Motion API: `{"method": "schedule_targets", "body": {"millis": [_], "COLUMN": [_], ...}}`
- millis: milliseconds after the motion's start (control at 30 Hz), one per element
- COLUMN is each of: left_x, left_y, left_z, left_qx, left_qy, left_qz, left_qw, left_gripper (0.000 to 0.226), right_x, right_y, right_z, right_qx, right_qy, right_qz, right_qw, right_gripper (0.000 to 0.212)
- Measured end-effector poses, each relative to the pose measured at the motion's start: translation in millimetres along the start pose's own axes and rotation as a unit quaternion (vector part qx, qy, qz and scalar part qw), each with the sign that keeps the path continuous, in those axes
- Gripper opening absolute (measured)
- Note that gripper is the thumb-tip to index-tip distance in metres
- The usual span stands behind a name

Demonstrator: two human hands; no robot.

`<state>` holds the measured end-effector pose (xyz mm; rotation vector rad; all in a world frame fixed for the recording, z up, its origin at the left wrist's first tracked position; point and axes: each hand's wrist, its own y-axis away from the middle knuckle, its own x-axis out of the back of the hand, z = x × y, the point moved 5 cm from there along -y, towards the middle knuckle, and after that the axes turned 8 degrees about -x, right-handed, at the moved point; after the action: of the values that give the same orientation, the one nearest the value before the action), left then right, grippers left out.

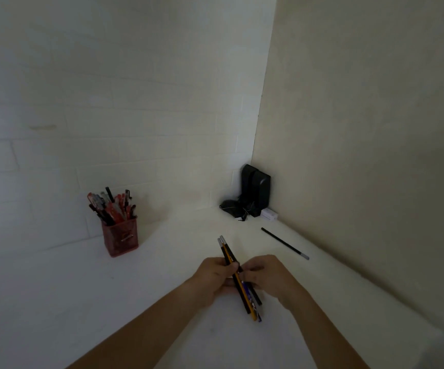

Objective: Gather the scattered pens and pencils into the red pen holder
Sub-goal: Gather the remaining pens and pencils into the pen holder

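Observation:
A small bundle of pencils (228, 253), black and yellow-striped, is held between both hands above the white table. My left hand (212, 275) grips the bundle from the left and my right hand (266, 275) pinches it from the right. The red mesh pen holder (121, 238) stands at the left by the wall, packed with several pens and pencils. One black pencil (284, 243) lies loose on the table to the right, close to the side wall.
The white table (82, 288) sits in a corner between a white brick wall and a beige side wall. In the corner stand black speakers (255, 190), a dark bundle of cable (231, 207) and a small white box (268, 214).

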<state>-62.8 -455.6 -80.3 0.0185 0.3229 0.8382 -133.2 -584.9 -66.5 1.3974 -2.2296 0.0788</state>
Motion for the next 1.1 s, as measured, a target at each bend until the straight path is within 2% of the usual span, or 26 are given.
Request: {"method": "schedule_targets", "body": {"millis": [100,200,267,333,400,433,567,600,700,767,867,967,1100], "left_x": [8.6,14.3,18.1,24.6,34.8,40.6,59.9,63.6,71.0,73.3,75.2,76.1,85.6], "left_y": [-3.1,-7.9,-11.8,-15.0,-17.7,-19.2,-20.8,-20.9,-20.9,-20.3,-18.7,-14.8,-6.8], "left_z": [1.4,2.8,3.9,4.5,5.2,5.0,6.3,7.8,10.7,11.9,11.2,13.7,29.9], "left_qx": [0.009,0.005,0.0,-0.004,-0.006,-0.007,-0.004,-0.003,-0.003,-0.003,-0.002,-0.014,-0.064], "left_qy": [0.026,0.045,0.061,0.072,0.075,0.077,0.074,0.07,0.053,0.044,0.018,0.028,-0.004], "left_qz": [0.027,0.05,0.054,0.051,0.051,0.052,0.058,0.061,0.07,0.077,0.089,0.099,0.134], "left_qw": [0.999,0.998,0.997,0.996,0.996,0.996,0.996,0.996,0.996,0.996,0.996,0.995,0.989], "left_gripper": [0.028,0.025,0.023,0.024,0.026,0.027,0.027,0.027,0.024,0.025,0.025,0.022,0.022], "right_x": [-4.0,-1.1,15.8,45.7,70.9,79.0,85.3,85.0,78.6,64.9,34.1,-4.7,-51.6], "right_y": [-6.3,-14.4,-33.3,-56.0,-68.4,-73.8,-85.2,-86.2,-86.8,-85.7,-78.9,-64.7,-41.0], "right_z": [-9.6,-17.6,-13.8,-4.0,6.6,15.0,43.3,45.6,42.9,35.2,18.2,-3.2,-42.9], "right_qx": [0.019,-0.008,-0.019,-0.01,-0.011,-0.017,-0.071,-0.076,-0.064,-0.062,-0.055,-0.024,0.055], "right_qy": [0.042,0.014,0.002,0.089,0.244,0.284,0.426,0.431,0.381,0.34,0.284,0.119,0.001], "right_qz": [-0.034,-0.087,-0.022,0.131,0.262,0.296,0.304,0.307,0.334,0.311,0.238,0.133,0.015], "right_qw": [0.998,0.996,1.0,0.987,0.934,0.912,0.849,0.845,0.86,0.885,0.927,0.984,0.998], "right_gripper": [0.008,0.023,0.032,0.029,0.025,0.025,0.03,0.028,0.022,0.017,0.018,0.024,0.021]}}
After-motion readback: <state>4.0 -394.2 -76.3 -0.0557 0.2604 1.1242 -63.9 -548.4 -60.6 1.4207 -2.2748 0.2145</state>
